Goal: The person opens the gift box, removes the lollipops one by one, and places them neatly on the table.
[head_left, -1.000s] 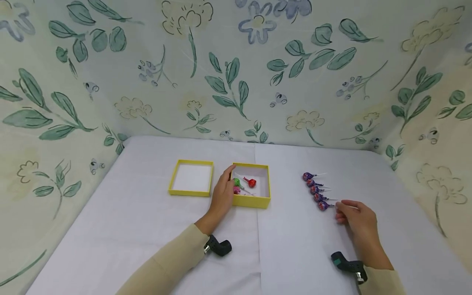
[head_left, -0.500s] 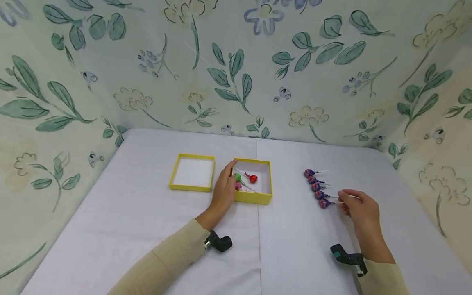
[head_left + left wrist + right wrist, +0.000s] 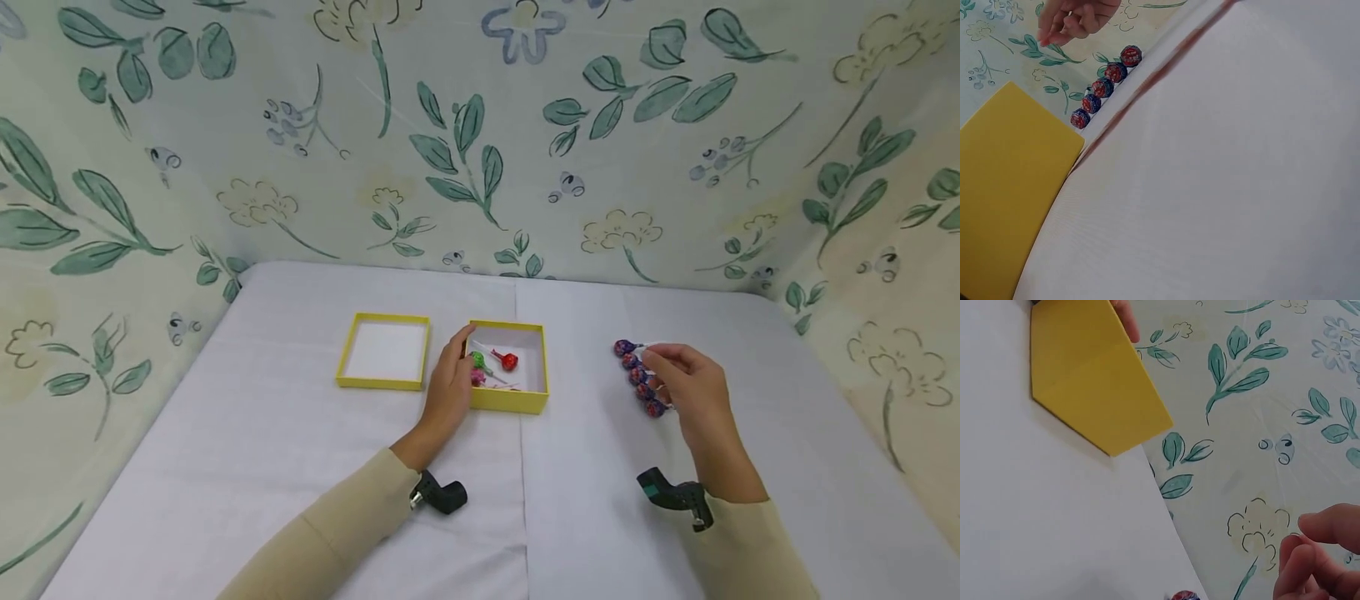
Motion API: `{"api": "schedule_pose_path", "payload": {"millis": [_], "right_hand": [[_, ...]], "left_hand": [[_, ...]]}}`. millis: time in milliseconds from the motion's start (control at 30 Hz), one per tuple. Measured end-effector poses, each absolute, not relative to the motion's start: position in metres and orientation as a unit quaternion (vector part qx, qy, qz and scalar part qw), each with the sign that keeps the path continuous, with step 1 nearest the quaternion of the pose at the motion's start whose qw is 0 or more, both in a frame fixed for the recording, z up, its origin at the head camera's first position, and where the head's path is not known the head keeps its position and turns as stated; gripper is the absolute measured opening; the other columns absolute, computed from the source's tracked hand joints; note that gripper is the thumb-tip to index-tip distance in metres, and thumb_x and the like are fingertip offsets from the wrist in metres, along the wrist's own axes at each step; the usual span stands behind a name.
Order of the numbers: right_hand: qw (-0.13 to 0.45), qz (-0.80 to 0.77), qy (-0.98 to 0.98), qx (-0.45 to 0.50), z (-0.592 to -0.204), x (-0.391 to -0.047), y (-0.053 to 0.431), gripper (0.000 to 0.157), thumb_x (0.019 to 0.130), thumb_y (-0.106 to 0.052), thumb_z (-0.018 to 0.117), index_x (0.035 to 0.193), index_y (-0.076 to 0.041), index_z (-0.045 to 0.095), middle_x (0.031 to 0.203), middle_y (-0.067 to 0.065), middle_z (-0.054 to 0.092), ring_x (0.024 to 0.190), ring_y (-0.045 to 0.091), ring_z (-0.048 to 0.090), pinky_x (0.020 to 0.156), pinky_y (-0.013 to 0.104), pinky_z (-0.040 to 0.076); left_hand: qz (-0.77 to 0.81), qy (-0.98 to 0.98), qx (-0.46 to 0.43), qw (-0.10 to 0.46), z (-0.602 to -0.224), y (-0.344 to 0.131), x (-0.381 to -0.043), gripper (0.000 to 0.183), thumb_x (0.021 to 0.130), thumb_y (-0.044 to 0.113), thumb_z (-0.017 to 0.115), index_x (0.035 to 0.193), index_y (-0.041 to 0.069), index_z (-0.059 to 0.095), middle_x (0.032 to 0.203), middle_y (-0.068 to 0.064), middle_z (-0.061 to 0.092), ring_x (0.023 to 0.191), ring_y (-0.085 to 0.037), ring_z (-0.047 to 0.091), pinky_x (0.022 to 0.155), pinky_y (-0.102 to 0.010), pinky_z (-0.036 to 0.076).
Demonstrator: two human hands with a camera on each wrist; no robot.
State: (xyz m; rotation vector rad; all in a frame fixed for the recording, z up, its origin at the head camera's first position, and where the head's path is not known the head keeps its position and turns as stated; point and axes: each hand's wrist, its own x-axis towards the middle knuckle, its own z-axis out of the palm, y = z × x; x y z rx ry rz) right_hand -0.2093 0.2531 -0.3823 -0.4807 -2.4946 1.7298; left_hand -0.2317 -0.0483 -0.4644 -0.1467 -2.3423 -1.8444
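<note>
My left hand grips the left side of an open yellow box, its fingers reaching to the back corner. Inside the box lie a red lollipop, a green lollipop and a pink lollipop, partly hidden by the wall. To the right, several purple lollipops form a slanting row, sticks pointing right. Above their sticks hovers my right hand, hiding most of them. In the right wrist view its thumb and bent fingers stand apart with nothing between them.
A yellow-rimmed lid with a white inside lies left of the box. White cloth covers the table. A flowered fabric wall rises behind and at both sides.
My right hand has moved left and farther forward, from beside the nearest lollipop's stick to over the row. The left hand stays at the box, and the head view has shifted slightly.
</note>
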Motion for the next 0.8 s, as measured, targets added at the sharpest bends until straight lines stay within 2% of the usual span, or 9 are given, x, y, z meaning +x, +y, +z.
{"api": "schedule_pose_path", "payload": {"millis": [67, 167, 267, 467, 667, 800], "right_hand": [[0.025, 0.573, -0.807, -0.141, -0.379, -0.213, 0.245, 0.043, 0.087, -0.045, 0.066, 0.114, -0.012, 0.061, 0.099, 0.005, 0.062, 0.078, 0.015, 0.054, 0.065, 0.020, 0.052], [0.011, 0.579, -0.805, -0.125, -0.374, -0.219, 0.232, 0.045, 0.086, -0.047, 0.067, 0.114, -0.012, 0.061, 0.093, 0.004, 0.062, 0.072, 0.016, 0.053, 0.058, 0.023, 0.050], [0.006, 0.581, -0.806, -0.109, -0.372, -0.225, 0.218, 0.048, 0.085, -0.050, 0.067, 0.115, -0.013, 0.061, 0.096, 0.004, 0.063, 0.070, 0.016, 0.053, 0.054, 0.023, 0.047], [-0.003, 0.584, -0.807, -0.085, -0.371, -0.236, 0.192, 0.043, 0.088, -0.045, 0.066, 0.114, -0.012, 0.062, 0.106, 0.008, 0.064, 0.078, 0.019, 0.056, 0.060, 0.019, 0.048], [-0.062, 0.600, -0.795, -0.062, -0.371, -0.241, 0.171, 0.038, 0.090, -0.035, 0.067, 0.117, -0.010, 0.061, 0.108, 0.008, 0.066, 0.072, 0.020, 0.055, 0.054, 0.020, 0.042], [-0.108, 0.619, -0.777, -0.043, -0.372, -0.243, 0.160, 0.042, 0.088, -0.034, 0.070, 0.120, -0.008, 0.060, 0.108, 0.006, 0.067, 0.064, 0.016, 0.052, 0.049, 0.019, 0.036]], "left_hand": [[-0.617, -0.782, -0.047, 0.080, -0.464, -0.049, -0.232, 0.049, 0.100, 0.017, 0.032, 0.146, 0.032, 0.037, 0.151, 0.017, 0.032, 0.140, -0.006, 0.027, 0.115, -0.036, 0.025], [-0.619, -0.780, -0.049, 0.080, -0.464, -0.049, -0.232, 0.049, 0.100, 0.017, 0.032, 0.147, 0.032, 0.036, 0.152, 0.016, 0.032, 0.140, -0.007, 0.028, 0.115, -0.037, 0.025], [-0.619, -0.780, -0.050, 0.077, -0.465, -0.049, -0.231, 0.049, 0.100, 0.018, 0.033, 0.147, 0.032, 0.036, 0.152, 0.016, 0.031, 0.140, -0.007, 0.028, 0.115, -0.038, 0.026], [-0.622, -0.778, -0.046, 0.077, -0.465, -0.049, -0.228, 0.049, 0.100, 0.016, 0.033, 0.147, 0.030, 0.037, 0.151, 0.015, 0.033, 0.139, -0.008, 0.029, 0.114, -0.038, 0.027], [-0.622, -0.779, -0.043, 0.071, -0.466, -0.048, -0.225, 0.049, 0.100, 0.017, 0.034, 0.146, 0.033, 0.037, 0.151, 0.015, 0.033, 0.139, -0.009, 0.030, 0.114, -0.039, 0.028], [-0.623, -0.777, -0.045, 0.077, -0.464, -0.047, -0.226, 0.049, 0.100, 0.018, 0.034, 0.146, 0.033, 0.036, 0.151, 0.015, 0.032, 0.140, -0.010, 0.030, 0.114, -0.040, 0.028]]}}
